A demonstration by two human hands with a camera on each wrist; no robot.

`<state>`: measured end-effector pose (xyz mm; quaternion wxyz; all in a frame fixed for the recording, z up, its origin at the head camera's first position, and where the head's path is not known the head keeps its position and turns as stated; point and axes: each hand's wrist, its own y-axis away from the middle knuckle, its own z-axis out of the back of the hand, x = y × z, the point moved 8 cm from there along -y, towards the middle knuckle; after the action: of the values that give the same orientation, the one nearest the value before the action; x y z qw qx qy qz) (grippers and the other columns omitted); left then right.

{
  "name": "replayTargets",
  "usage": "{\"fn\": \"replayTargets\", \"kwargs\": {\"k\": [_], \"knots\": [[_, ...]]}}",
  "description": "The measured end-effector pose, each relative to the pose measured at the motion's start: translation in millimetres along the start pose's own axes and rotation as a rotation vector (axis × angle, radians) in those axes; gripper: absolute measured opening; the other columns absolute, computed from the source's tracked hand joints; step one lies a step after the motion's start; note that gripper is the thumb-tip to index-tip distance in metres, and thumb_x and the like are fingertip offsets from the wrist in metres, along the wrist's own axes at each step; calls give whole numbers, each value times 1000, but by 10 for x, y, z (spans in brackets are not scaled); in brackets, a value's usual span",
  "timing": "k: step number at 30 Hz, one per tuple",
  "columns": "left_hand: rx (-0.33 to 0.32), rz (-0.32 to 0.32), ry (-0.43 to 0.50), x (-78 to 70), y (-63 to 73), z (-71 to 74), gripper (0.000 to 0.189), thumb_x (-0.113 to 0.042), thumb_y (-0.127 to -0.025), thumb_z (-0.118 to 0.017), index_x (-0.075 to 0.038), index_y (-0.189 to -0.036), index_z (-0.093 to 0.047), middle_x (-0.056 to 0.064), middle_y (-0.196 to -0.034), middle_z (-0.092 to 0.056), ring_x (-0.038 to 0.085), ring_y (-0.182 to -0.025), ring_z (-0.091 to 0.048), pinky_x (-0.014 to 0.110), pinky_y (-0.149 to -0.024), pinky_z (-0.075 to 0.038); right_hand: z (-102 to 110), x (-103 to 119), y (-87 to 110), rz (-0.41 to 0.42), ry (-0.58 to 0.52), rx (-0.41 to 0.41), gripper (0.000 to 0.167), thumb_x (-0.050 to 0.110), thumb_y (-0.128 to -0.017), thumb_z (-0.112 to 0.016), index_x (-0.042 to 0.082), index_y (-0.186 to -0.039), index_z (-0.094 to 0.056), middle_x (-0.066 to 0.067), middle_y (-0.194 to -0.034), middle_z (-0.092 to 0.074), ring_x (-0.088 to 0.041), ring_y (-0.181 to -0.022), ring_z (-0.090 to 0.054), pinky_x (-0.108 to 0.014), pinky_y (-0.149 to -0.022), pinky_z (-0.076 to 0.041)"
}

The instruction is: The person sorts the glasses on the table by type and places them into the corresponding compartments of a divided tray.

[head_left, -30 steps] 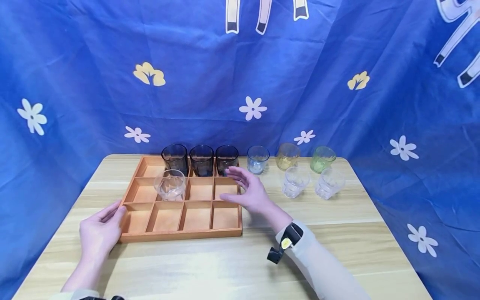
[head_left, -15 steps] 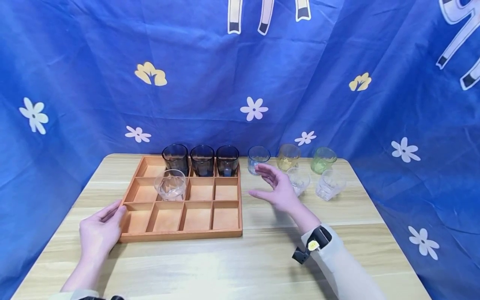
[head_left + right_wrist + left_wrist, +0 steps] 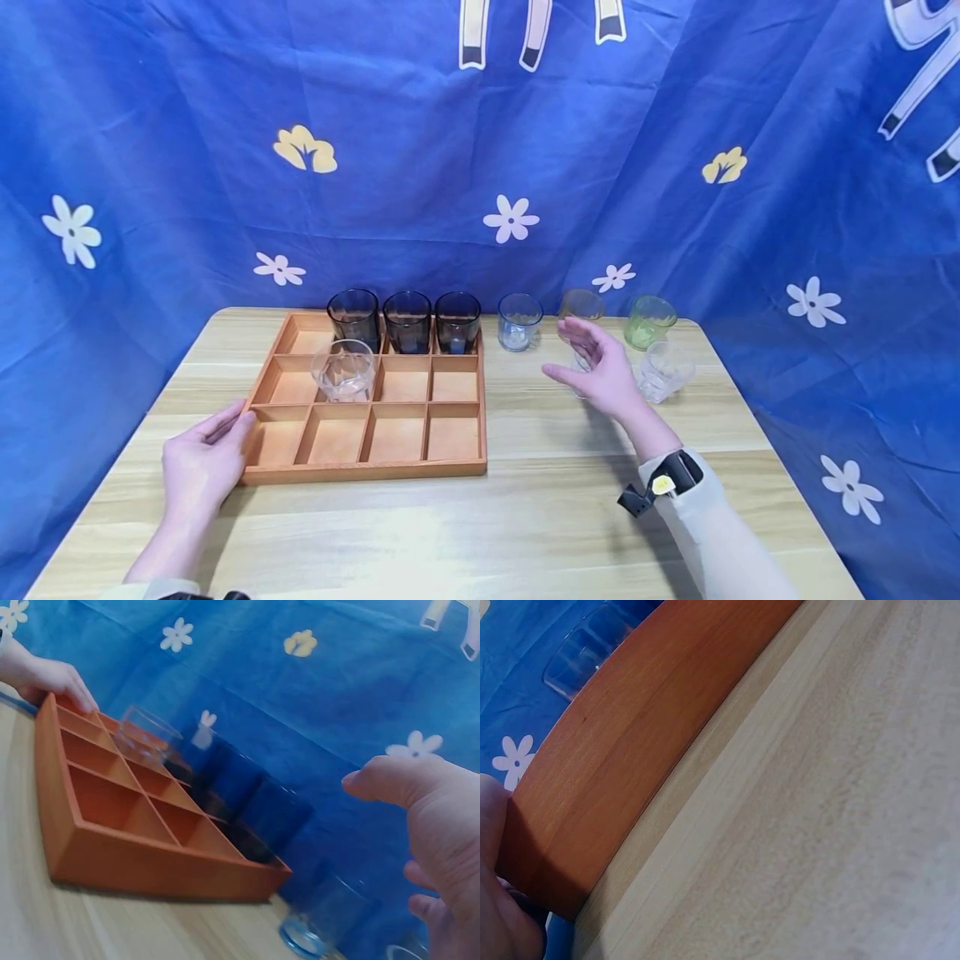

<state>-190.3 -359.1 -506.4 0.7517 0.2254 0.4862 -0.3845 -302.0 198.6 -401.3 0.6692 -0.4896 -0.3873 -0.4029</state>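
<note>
My left hand point(image 3: 201, 462) grips the near left side of a wooden divided tray point(image 3: 367, 471), its fingers over the edge. Three dark glasses point(image 3: 408, 325) stand in the tray's back row, and a clear glass point(image 3: 343, 375) sits in the middle row. My right hand point(image 3: 600, 375) is beside another clear glass point(image 3: 581, 383), fingers spread in a curve, mostly covering it. From the head view I cannot tell whether they touch. In the right wrist view, thumb and fingers stand apart with nothing seen between them.
Right of the tray stand a blue glass point(image 3: 519, 323), a yellowish glass point(image 3: 582, 305) partly behind my right hand, a green glass point(image 3: 649, 322) and a clear glass point(image 3: 666, 371). Behind the wooden table point(image 3: 450, 533) hangs a blue patterned cloth point(image 3: 390, 167).
My right hand has moved right, from above the tray's right side, past the blue glass, to the clear glass. My left hand stays on the tray.
</note>
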Motion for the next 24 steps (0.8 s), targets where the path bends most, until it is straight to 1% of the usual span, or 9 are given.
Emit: {"fn": "replayTargets", "kwargs": {"k": [4,6,8,10,17,20,24], "knots": [[4,-15,-12,-15,7,-3,41,-29,-101,-76,-6,-134,-72,-2,-118,-72,-20,-88,-60,3,-72,-48,185,-46,-5,3,55,-45,76,-7,-79,-90,-7,-145,-54,-21,-143,-61,-40,-138,-53,-44,-120,-39],[3,-19,-13,-14,5,-1,41,-29,-101,-75,-6,-134,-72,-4,-116,-73,-20,-88,-60,3,-72,-48,267,-78,-4,2,68,-63,76,-7,-78,-90,-8,-145,-54,-21,-143,-61,-40,-138,-53,-44,-120,-38],[2,-13,-3,-3,-2,1,40,-29,-101,-76,-6,-134,-73,-8,-114,-73,-21,-87,-60,2,-73,-48,337,-122,-3,-6,85,-75,76,-6,-79,-90,-8,-145,-54,-22,-144,-61,-40,-139,-52,-46,-121,-37],[0,-15,0,0,-8,0,40,-28,-100,-76,-6,-134,-72,-10,-113,-73,-21,-87,-60,2,-73,-48,397,-165,5,-16,101,-86,75,-5,-79,-91,-8,-145,-54,-22,-144,-60,-40,-139,-52,-47,-121,-36],[-6,-22,-5,-5,-9,-5,40,-28,-100,-76,-6,-133,-73,-3,-116,-73,-20,-85,-60,3,-72,-48,519,-333,21,-45,130,-113,80,-6,-79,-90,-12,-147,-49,-26,-149,-55,-44,-143,-45,-52,-124,-30],[-2,-8,-6,-6,-8,-1,41,-29,-100,-76,-7,-134,-73,-3,-117,-73,-20,-86,-61,3,-73,-48,548,-412,26,-60,146,-116,83,-4,-79,-91,-12,-149,-47,-27,-152,-51,-43,-146,-42,-52,-125,-28],[7,9,-18,-5,-10,4,42,-31,-100,-76,-9,-136,-72,-2,-119,-72,-18,-91,-62,2,-75,-47,596,-508,39,-79,175,-129,86,1,-80,-93,-11,-151,-46,-27,-155,-48,-40,-148,-39,-49,-126,-27]]}}
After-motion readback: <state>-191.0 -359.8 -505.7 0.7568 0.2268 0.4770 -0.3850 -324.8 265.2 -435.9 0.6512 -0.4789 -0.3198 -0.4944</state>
